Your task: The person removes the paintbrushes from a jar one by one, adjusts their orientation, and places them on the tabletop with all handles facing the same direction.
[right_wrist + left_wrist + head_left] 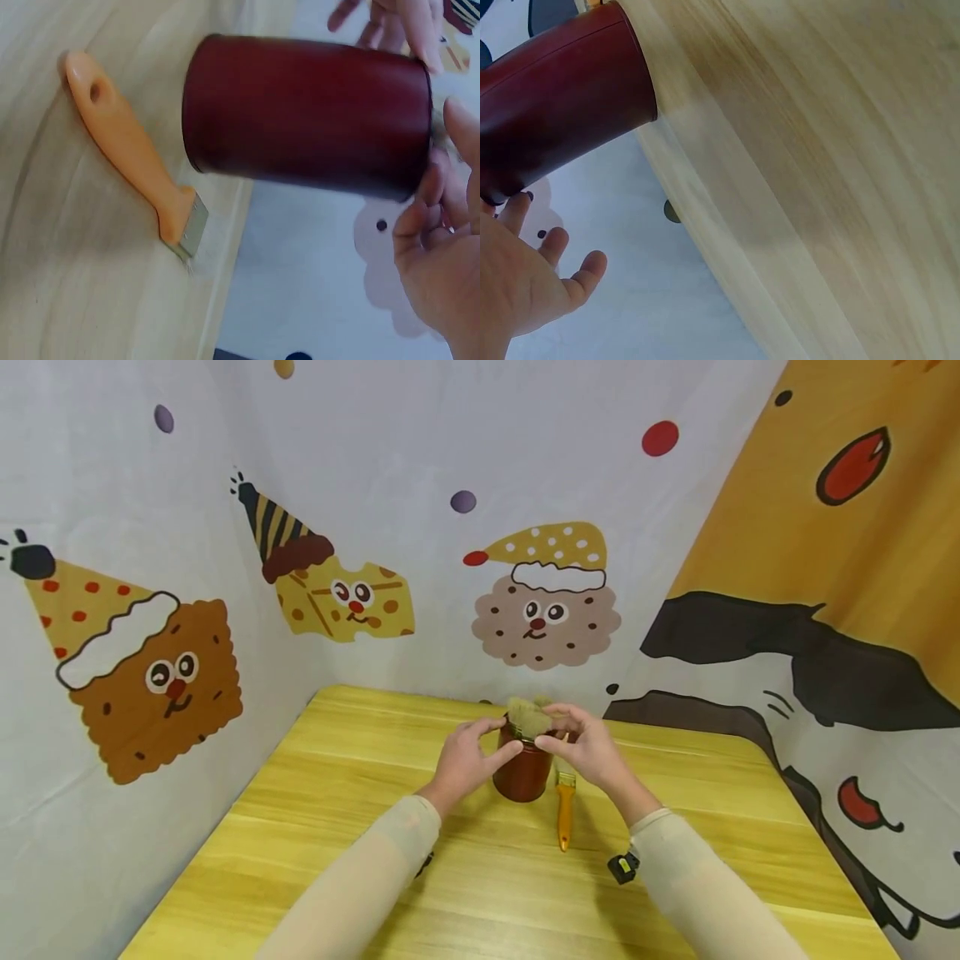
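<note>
A dark red cylindrical container (521,775) stands upright near the back of the table. A fuzzy olive-yellow piece (528,717) sticks up out of its mouth; its exact kind is unclear. My left hand (468,758) holds the container's rim from the left with thumb and forefinger, its other fingers (553,244) spread loosely below in the left wrist view. At the right side of the rim, my right hand (592,752) pinches the olive-yellow piece, its fingers (431,180) curled beside the container's edge. A flat paintbrush (124,142) with an orange handle lies just right of the container.
The wooden table (300,860) has its back edge close behind the container. White cloth (375,452) printed with cartoon snacks hangs behind and to the left. An orange, black and white print (825,635) covers the right side.
</note>
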### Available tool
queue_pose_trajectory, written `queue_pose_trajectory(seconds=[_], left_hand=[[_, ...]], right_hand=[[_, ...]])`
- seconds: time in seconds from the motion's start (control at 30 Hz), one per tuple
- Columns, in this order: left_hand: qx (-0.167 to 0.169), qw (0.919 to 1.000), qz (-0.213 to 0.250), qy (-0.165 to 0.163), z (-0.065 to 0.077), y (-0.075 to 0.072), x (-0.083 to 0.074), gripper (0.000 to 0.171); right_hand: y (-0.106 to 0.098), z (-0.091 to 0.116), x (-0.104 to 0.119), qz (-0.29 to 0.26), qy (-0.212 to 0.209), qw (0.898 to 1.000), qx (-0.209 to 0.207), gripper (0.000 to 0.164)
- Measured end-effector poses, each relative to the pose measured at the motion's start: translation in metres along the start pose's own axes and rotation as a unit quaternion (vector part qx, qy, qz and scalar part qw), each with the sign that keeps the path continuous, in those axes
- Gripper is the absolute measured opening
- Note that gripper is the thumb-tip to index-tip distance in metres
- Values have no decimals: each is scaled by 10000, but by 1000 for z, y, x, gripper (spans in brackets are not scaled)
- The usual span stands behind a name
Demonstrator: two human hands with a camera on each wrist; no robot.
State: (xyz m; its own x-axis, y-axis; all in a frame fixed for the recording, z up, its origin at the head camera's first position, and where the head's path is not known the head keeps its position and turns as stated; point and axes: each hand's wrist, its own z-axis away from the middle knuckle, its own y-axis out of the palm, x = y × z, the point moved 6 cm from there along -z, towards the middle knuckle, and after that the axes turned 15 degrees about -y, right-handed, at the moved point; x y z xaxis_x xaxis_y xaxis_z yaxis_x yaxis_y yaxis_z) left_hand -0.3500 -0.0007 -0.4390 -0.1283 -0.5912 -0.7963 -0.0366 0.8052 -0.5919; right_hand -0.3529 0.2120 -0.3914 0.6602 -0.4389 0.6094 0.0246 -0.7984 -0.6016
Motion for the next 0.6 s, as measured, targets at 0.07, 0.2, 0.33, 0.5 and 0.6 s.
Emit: queue_pose_trajectory(seconds=[0.07,0.2,0.33,0.5,0.6], left_hand=[[-1,10000,-37,-6,0,0,0,66],[-21,10000,-30,33,0,0,-1,64],[4,10000,-18,15,0,0,-2,64],[80,9999,-38,-139,0,-1,-1,65],[122,9997,-66,-178,0,-2,-1,66]], right_hand=[[4,-1,4,204,-149,9997,-58,50],[10,-1,11,589,-289,9977,-136,50],[9,-3,16,682,-310,9969,-254,50],[0,-8,27,837,-510,9942,-444,48],[-10,-12,36,886,-656,9920,-617,48]])
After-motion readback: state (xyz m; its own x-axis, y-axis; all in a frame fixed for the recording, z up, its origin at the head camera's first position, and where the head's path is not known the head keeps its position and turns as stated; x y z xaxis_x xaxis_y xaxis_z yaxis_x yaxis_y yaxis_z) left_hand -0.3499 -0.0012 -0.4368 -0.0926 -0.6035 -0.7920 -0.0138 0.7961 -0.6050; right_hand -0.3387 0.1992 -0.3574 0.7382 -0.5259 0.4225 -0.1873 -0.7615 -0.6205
